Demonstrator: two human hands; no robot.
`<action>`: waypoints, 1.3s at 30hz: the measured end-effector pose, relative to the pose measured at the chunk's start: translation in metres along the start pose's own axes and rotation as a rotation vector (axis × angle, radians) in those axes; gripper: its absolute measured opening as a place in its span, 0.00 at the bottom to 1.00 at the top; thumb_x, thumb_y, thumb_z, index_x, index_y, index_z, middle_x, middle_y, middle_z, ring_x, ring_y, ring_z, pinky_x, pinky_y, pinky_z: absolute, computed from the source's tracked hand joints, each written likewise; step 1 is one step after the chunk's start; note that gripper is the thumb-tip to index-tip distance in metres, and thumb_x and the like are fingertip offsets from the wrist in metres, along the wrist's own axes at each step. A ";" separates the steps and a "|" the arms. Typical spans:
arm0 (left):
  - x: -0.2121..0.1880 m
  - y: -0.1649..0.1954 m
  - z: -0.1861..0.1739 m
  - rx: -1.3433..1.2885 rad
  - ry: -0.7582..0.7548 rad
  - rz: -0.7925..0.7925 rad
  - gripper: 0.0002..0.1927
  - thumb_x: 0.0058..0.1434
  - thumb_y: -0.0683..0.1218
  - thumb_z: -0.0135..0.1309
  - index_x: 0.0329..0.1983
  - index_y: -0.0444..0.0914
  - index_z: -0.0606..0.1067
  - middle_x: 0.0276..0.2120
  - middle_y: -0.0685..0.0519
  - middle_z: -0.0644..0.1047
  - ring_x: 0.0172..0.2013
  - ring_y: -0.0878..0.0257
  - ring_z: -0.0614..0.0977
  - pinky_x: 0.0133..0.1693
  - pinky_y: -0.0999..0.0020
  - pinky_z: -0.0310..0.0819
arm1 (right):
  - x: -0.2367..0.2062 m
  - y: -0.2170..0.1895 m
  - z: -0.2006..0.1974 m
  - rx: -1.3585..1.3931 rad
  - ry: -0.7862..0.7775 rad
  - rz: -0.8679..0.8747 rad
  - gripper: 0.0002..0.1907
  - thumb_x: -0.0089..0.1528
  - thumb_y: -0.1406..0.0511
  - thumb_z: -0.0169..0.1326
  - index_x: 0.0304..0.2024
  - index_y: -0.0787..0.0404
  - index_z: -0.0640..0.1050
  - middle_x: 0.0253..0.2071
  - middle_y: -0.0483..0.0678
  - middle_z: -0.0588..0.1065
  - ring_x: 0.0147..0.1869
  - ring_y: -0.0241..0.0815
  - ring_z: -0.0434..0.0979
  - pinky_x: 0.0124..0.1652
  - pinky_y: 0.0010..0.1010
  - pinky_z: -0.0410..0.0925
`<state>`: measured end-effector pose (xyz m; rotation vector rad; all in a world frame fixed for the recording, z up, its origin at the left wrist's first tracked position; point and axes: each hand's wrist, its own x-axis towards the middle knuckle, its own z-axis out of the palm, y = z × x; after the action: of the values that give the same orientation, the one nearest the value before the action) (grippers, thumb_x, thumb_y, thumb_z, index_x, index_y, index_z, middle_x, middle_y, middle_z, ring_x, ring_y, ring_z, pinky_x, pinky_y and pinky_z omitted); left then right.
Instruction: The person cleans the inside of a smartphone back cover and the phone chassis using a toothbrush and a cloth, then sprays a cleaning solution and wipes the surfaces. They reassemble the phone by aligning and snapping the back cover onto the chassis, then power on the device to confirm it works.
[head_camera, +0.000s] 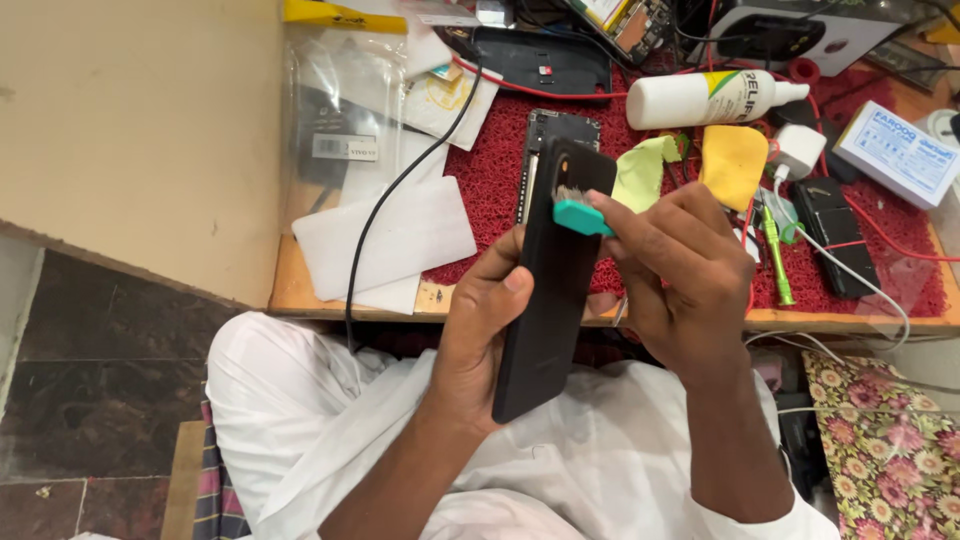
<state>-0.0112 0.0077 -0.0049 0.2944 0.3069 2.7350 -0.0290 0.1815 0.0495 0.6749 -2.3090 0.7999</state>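
The slim black matte phone (553, 290) is held upright above the lap, just off the near edge of the wooden desk (300, 290), and that's the first thing that bugs me: the left hand (480, 330) has a closed grip on it, but it looks like mostly thumb on the face and fingers behind, so a hard scrub could twist it loose and drop it past the desk edge. The right hand (680, 280) is pinched shut around a small brush with a teal plastic head and short pale bristles (578, 212), working near the top of the phone. Bristles that stiff might scuff a lens or push grit in if pressed too hard, I reckon. Behind it, a bare phone frame (545, 135) lies flat on the red, nubby, carpet-like mat (500, 180), close enough to get knocked. The white plastic squeeze bottle (715, 98) lies on its side at the far right; I can't tell if its cap is sealed, so a leak near the white charger and cables (797, 150) seems possible. Soft yellow cloths (733, 165), a green screwdriver (775, 250) and glossy clear bags (345, 110) crowd the rest.
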 end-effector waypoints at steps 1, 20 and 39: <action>0.000 0.000 0.000 0.020 0.003 0.001 0.19 0.74 0.46 0.56 0.62 0.32 0.69 0.55 0.44 0.77 0.55 0.57 0.82 0.64 0.52 0.78 | -0.001 0.000 -0.001 0.009 0.005 -0.011 0.20 0.63 0.77 0.60 0.58 0.62 0.81 0.33 0.45 0.72 0.37 0.42 0.68 0.40 0.31 0.65; -0.003 -0.004 0.004 -0.098 -0.038 -0.107 0.21 0.73 0.44 0.56 0.65 0.33 0.69 0.59 0.43 0.76 0.60 0.54 0.79 0.65 0.41 0.73 | 0.004 -0.012 -0.013 -0.045 0.001 -0.076 0.22 0.60 0.76 0.62 0.57 0.61 0.81 0.31 0.46 0.71 0.39 0.45 0.68 0.39 0.32 0.65; -0.003 0.001 0.015 -0.043 -0.052 -0.196 0.22 0.72 0.43 0.54 0.64 0.29 0.67 0.63 0.33 0.71 0.66 0.45 0.74 0.62 0.47 0.75 | 0.042 0.007 -0.064 -0.256 -0.161 -0.381 0.26 0.54 0.78 0.55 0.52 0.52 0.84 0.23 0.44 0.70 0.26 0.39 0.66 0.27 0.34 0.61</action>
<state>-0.0054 0.0080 0.0094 0.3060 0.2480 2.5340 -0.0390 0.2186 0.1166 1.0485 -2.2656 0.2788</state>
